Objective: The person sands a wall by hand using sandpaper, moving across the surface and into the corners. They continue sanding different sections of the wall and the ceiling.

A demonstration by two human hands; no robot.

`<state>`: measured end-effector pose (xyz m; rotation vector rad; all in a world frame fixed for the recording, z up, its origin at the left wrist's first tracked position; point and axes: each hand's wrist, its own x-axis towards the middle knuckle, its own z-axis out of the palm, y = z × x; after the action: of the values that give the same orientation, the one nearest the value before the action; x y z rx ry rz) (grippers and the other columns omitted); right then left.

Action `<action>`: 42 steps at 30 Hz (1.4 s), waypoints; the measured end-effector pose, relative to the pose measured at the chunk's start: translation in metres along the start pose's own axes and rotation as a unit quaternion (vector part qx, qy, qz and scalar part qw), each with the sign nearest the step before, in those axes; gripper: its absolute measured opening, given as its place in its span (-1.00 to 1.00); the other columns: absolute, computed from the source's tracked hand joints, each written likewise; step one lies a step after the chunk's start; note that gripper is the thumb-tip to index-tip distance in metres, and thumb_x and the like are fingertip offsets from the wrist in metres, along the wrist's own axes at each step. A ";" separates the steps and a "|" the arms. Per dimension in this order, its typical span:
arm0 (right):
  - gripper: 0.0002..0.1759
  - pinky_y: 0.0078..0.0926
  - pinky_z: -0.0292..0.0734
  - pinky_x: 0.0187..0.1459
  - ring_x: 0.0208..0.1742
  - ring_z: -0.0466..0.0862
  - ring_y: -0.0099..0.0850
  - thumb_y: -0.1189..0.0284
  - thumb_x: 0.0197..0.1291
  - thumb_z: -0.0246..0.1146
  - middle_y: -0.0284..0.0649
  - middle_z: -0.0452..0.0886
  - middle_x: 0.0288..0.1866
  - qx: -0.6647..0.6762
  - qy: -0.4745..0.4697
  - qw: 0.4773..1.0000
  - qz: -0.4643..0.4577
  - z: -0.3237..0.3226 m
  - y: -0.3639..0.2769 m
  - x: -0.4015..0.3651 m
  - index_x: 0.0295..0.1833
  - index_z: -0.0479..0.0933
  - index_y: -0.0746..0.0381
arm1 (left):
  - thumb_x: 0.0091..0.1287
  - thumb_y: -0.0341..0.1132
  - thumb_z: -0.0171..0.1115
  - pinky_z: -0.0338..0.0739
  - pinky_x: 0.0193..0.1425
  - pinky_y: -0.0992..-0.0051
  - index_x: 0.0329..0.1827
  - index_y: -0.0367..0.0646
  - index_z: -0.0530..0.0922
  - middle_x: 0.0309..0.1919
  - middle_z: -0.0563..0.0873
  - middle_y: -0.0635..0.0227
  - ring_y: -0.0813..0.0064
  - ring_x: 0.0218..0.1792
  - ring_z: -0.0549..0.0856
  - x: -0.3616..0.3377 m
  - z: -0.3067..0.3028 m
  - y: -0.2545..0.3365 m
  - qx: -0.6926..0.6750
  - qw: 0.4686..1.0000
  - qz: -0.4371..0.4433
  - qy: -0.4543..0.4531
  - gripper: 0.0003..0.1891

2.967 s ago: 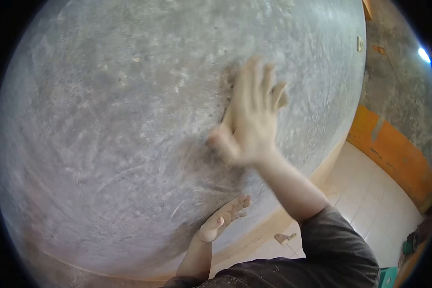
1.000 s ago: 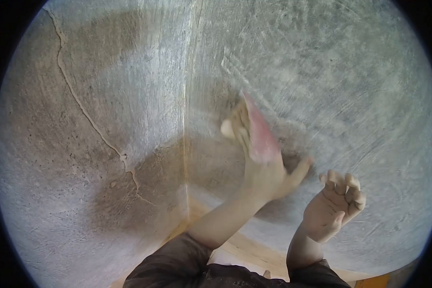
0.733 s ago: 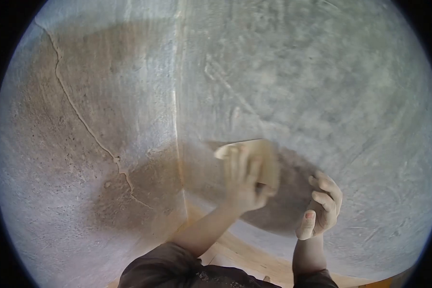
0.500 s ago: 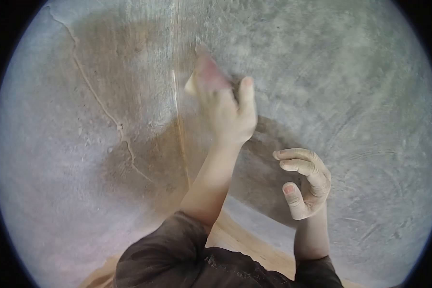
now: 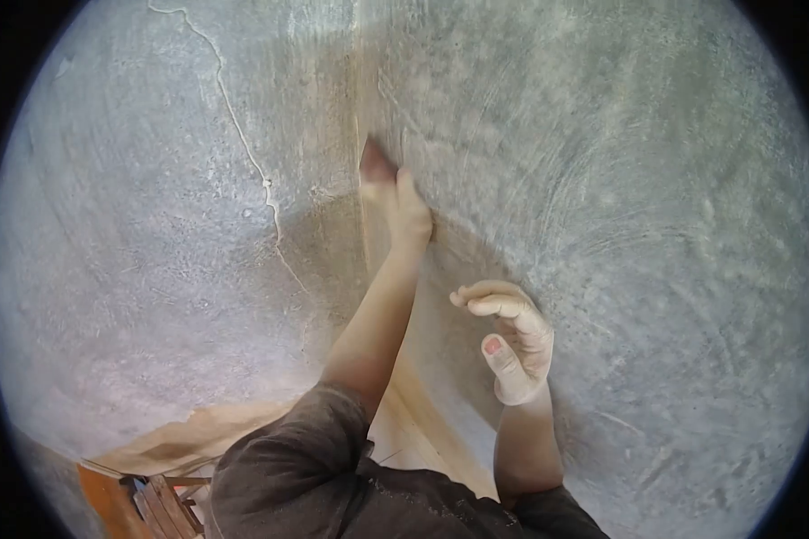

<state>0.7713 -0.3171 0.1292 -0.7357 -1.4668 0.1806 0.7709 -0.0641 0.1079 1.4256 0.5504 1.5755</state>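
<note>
At the corner where two rough grey plaster walls (image 5: 638, 180) met, the bare left hand (image 5: 406, 220) held a dark red, pointed sheet (image 5: 377, 162).
Left fingers closed on the sheet, slightly blurred, its tip up, right by the pale vertical corner line (image 5: 360, 117); firm contact with the plaster could not be told. Right hand (image 5: 526, 350), dusty and pale, lower and to the right, half open, fingers curled towards the corner, thumb apart. Thin, jagged pale crack (image 5: 267, 183) left of the sheet.

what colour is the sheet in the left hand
The sheet shows dull dark red, best seen in the head view.
</note>
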 end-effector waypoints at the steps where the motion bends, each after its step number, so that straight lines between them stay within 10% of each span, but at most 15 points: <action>1: -0.69 -0.30 0.45 0.20 0.13 0.63 -0.20 0.44 0.27 0.26 0.08 0.63 0.07 0.013 -0.005 1.000 -0.007 -0.001 0.003 -0.003 0.04 0.57 0.43 | 0.51 -0.23 -0.12 0.08 0.56 0.22 0.41 -0.48 0.28 0.48 0.27 -0.09 0.06 0.49 0.26 -0.003 0.004 0.018 -0.016 0.999 0.028 -0.022 -0.46; 6: -0.70 -0.30 0.45 0.19 0.12 0.63 -0.18 0.47 0.28 0.24 0.09 0.62 0.08 0.033 -0.021 0.999 0.033 0.000 0.020 -0.023 0.05 0.56 0.43 | 0.47 -0.27 -0.13 -0.03 0.60 0.15 0.51 -0.42 0.18 0.54 0.16 -0.11 0.01 0.56 0.11 -0.099 0.004 0.015 0.111 0.944 0.307 -0.054 -0.41; 11: -0.71 -0.30 0.44 0.22 0.13 0.62 -0.20 0.46 0.28 0.21 0.06 0.61 0.08 0.017 -0.042 0.998 0.050 0.000 0.028 -0.026 0.03 0.57 0.43 | 0.57 0.03 -0.23 0.10 0.54 0.32 0.48 -0.48 0.20 0.44 0.35 -0.16 0.01 0.46 0.32 -0.092 -0.027 -0.112 -0.120 0.957 -0.263 -0.002 -0.30; 19: -0.71 -0.32 0.52 0.15 0.07 0.67 -0.17 0.53 0.22 0.21 0.07 0.64 0.05 -0.014 -0.036 0.998 0.044 0.008 0.031 -0.013 0.02 0.58 0.45 | 0.49 -0.10 -0.03 0.06 0.57 0.28 0.47 -0.46 0.24 0.44 0.35 -0.15 0.04 0.49 0.28 -0.064 -0.012 -0.007 0.030 0.988 0.143 -0.054 -0.35; 22: -0.69 -0.33 0.46 0.17 0.10 0.63 -0.22 0.41 0.24 0.26 0.04 0.64 0.03 0.003 -0.033 0.995 0.098 0.013 0.045 -0.019 0.00 0.58 0.41 | 0.43 -0.18 -0.01 0.08 0.57 0.28 0.47 -0.45 0.25 0.42 0.37 -0.17 0.02 0.50 0.27 -0.123 -0.014 -0.126 -0.011 0.998 0.052 0.030 -0.37; 29: -0.70 -0.33 0.39 0.26 0.19 0.59 -0.23 0.45 0.28 0.21 0.02 0.64 0.09 0.011 -0.042 0.980 0.196 0.035 0.098 -0.006 0.05 0.58 0.40 | 0.40 -0.22 -0.01 0.08 0.57 0.27 0.48 -0.43 0.25 0.45 0.32 -0.14 0.03 0.52 0.25 -0.060 -0.063 -0.088 0.002 0.933 -0.360 -0.030 -0.37; 31: -0.70 -0.34 0.37 0.28 0.20 0.57 -0.26 0.42 0.30 0.22 -0.01 0.63 0.10 0.029 -0.035 0.976 0.215 0.043 0.107 0.000 0.05 0.58 0.40 | 0.41 -0.26 -0.04 0.07 0.58 0.27 0.49 -0.42 0.23 0.48 0.29 -0.13 0.05 0.53 0.23 -0.030 -0.067 0.008 0.213 0.896 -0.326 -0.213 -0.38; 33: -0.69 -0.35 0.36 0.28 0.20 0.57 -0.27 0.40 0.32 0.24 -0.02 0.63 0.11 0.024 -0.039 0.973 0.228 0.048 0.120 0.003 0.05 0.58 0.40 | 0.45 -0.30 -0.10 0.02 0.60 0.26 0.52 -0.40 0.18 0.51 0.23 -0.11 0.06 0.54 0.20 -0.067 -0.051 -0.056 0.100 0.991 -0.032 -0.080 -0.40; 35: -0.68 -0.35 0.37 0.27 0.19 0.57 -0.28 0.37 0.33 0.25 -0.03 0.62 0.11 0.000 -0.053 0.968 0.246 0.049 0.130 -0.003 0.05 0.58 0.40 | 0.46 -0.32 -0.12 -0.02 0.61 0.25 0.54 -0.38 0.14 0.53 0.19 -0.10 0.06 0.55 0.18 -0.093 -0.047 -0.124 0.036 0.997 0.060 0.030 -0.40; 40: -0.66 -0.36 0.38 0.25 0.17 0.58 -0.28 0.34 0.33 0.27 -0.02 0.62 0.10 -0.026 -0.060 0.958 0.280 0.052 0.139 -0.009 0.05 0.59 0.39 | 0.45 -0.32 -0.07 -0.11 0.63 0.25 0.58 -0.33 0.06 0.57 0.13 -0.07 0.04 0.57 0.13 -0.112 -0.079 -0.212 -0.002 0.969 -0.195 0.154 -0.35; 42: -0.66 -0.36 0.38 0.25 0.17 0.59 -0.28 0.33 0.33 0.28 -0.02 0.62 0.10 -0.027 -0.053 0.956 0.287 0.056 0.137 -0.009 0.05 0.59 0.38 | 0.45 -0.32 -0.05 -0.10 0.63 0.25 0.59 -0.25 0.10 0.57 0.15 -0.02 0.02 0.56 0.13 -0.103 -0.084 -0.178 0.152 0.953 -0.254 0.062 -0.37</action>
<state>0.7616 -0.1973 0.0424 -1.2011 -1.3282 0.6334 0.7404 -0.0439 -0.1113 1.2696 1.1759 1.1989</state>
